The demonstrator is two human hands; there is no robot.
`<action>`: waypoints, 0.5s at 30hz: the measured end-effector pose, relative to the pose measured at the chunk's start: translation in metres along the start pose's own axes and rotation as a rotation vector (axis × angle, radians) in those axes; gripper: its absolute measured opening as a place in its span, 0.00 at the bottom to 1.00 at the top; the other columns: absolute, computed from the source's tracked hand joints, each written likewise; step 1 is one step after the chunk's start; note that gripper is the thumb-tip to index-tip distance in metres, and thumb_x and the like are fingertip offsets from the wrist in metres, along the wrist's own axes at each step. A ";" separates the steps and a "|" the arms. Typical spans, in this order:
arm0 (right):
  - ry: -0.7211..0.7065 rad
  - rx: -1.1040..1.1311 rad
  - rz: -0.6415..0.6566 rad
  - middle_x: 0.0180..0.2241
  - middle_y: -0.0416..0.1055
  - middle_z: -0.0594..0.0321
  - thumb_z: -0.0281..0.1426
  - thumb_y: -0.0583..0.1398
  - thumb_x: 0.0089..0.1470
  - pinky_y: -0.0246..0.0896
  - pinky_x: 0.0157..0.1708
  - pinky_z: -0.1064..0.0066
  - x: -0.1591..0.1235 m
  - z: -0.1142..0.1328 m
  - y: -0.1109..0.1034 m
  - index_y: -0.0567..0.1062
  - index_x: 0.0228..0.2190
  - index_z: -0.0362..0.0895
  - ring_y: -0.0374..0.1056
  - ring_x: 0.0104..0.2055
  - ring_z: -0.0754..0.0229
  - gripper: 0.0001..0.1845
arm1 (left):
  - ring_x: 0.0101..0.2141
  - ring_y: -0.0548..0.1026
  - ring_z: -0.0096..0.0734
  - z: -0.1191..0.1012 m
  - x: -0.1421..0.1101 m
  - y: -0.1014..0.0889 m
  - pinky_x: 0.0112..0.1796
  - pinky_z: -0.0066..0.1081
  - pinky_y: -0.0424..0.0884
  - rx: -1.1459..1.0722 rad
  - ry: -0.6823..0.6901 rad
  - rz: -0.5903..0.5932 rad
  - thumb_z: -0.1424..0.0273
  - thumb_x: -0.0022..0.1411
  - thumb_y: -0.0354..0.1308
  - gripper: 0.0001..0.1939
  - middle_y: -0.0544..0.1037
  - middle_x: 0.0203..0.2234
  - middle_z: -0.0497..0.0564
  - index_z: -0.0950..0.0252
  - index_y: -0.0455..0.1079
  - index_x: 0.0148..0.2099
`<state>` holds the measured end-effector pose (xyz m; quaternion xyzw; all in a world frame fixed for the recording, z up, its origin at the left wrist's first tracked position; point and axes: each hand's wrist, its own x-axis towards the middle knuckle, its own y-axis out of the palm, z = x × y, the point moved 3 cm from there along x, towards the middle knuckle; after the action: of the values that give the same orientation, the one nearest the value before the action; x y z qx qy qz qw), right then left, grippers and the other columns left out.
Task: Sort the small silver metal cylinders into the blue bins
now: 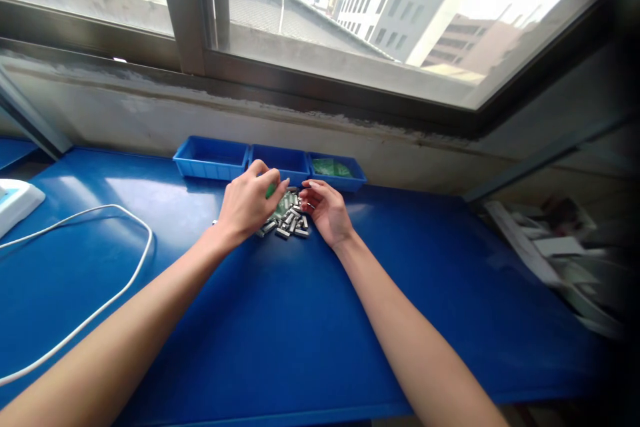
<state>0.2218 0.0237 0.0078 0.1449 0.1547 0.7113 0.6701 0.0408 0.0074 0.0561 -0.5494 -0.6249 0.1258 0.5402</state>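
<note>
My left hand is over the left side of a pile of small shiny metal pieces, its fingers curled around a bit of green plastic bag. More of this thin, see-through green plastic shows among the pieces below. At the pile's right side is my right hand, palm turned inward, fingers bent and thumb close to the fingertips. Whatever it pinches, if anything, is too small to make out. Part of the pile is hidden behind the left hand.
Three blue bins stand behind the pile: a left bin, a middle bin and a right bin holding green plastic. A white cable loops over the blue table from a white device. Window above.
</note>
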 end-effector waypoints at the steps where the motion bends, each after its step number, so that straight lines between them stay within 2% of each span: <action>1: -0.001 0.011 -0.015 0.28 0.76 0.64 0.37 0.67 0.49 0.64 0.29 0.72 0.000 0.000 -0.001 0.81 0.33 0.44 0.68 0.27 0.65 0.10 | 0.32 0.72 0.32 -0.004 0.002 0.007 0.32 0.31 0.64 -0.004 0.015 0.043 0.57 0.72 0.50 0.17 0.73 0.39 0.51 0.60 0.73 0.38; 4: -0.013 0.023 -0.066 0.27 0.76 0.64 0.36 0.67 0.48 0.64 0.30 0.72 0.000 0.001 -0.002 0.80 0.31 0.45 0.67 0.27 0.65 0.09 | 0.38 0.73 0.38 -0.012 0.003 0.024 0.37 0.34 0.66 0.037 0.091 0.159 0.56 0.72 0.50 0.17 0.73 0.41 0.54 0.61 0.74 0.43; 6: -0.026 0.012 -0.091 0.26 0.76 0.64 0.36 0.68 0.46 0.65 0.30 0.72 0.000 0.002 -0.002 0.80 0.31 0.45 0.67 0.26 0.65 0.09 | 0.45 0.71 0.45 -0.012 -0.001 0.030 0.43 0.40 0.66 0.105 0.137 0.185 0.55 0.72 0.48 0.18 0.74 0.45 0.57 0.60 0.75 0.47; 8: -0.040 0.000 -0.107 0.26 0.75 0.65 0.35 0.69 0.45 0.64 0.30 0.73 -0.001 0.002 0.000 0.80 0.30 0.44 0.67 0.26 0.66 0.09 | 0.50 0.68 0.50 -0.008 -0.006 0.029 0.48 0.46 0.64 0.143 0.154 0.162 0.55 0.73 0.47 0.19 0.73 0.49 0.58 0.57 0.74 0.53; 11: -0.056 -0.007 -0.115 0.26 0.75 0.64 0.33 0.70 0.43 0.64 0.30 0.73 -0.001 0.001 0.001 0.79 0.29 0.44 0.67 0.26 0.66 0.09 | 0.54 0.65 0.52 -0.001 -0.014 0.021 0.51 0.48 0.62 0.132 0.160 0.109 0.56 0.72 0.48 0.19 0.71 0.52 0.59 0.58 0.73 0.56; 15: -0.058 -0.022 -0.113 0.26 0.75 0.64 0.34 0.69 0.44 0.64 0.30 0.72 0.000 0.001 0.001 0.79 0.29 0.44 0.67 0.26 0.66 0.08 | 0.49 0.66 0.51 0.005 -0.021 0.015 0.48 0.46 0.64 0.158 0.225 0.128 0.55 0.68 0.55 0.19 0.72 0.47 0.60 0.60 0.74 0.53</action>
<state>0.2214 0.0237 0.0087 0.1493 0.1353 0.6696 0.7148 0.0415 -0.0025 0.0316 -0.5543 -0.5123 0.1463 0.6394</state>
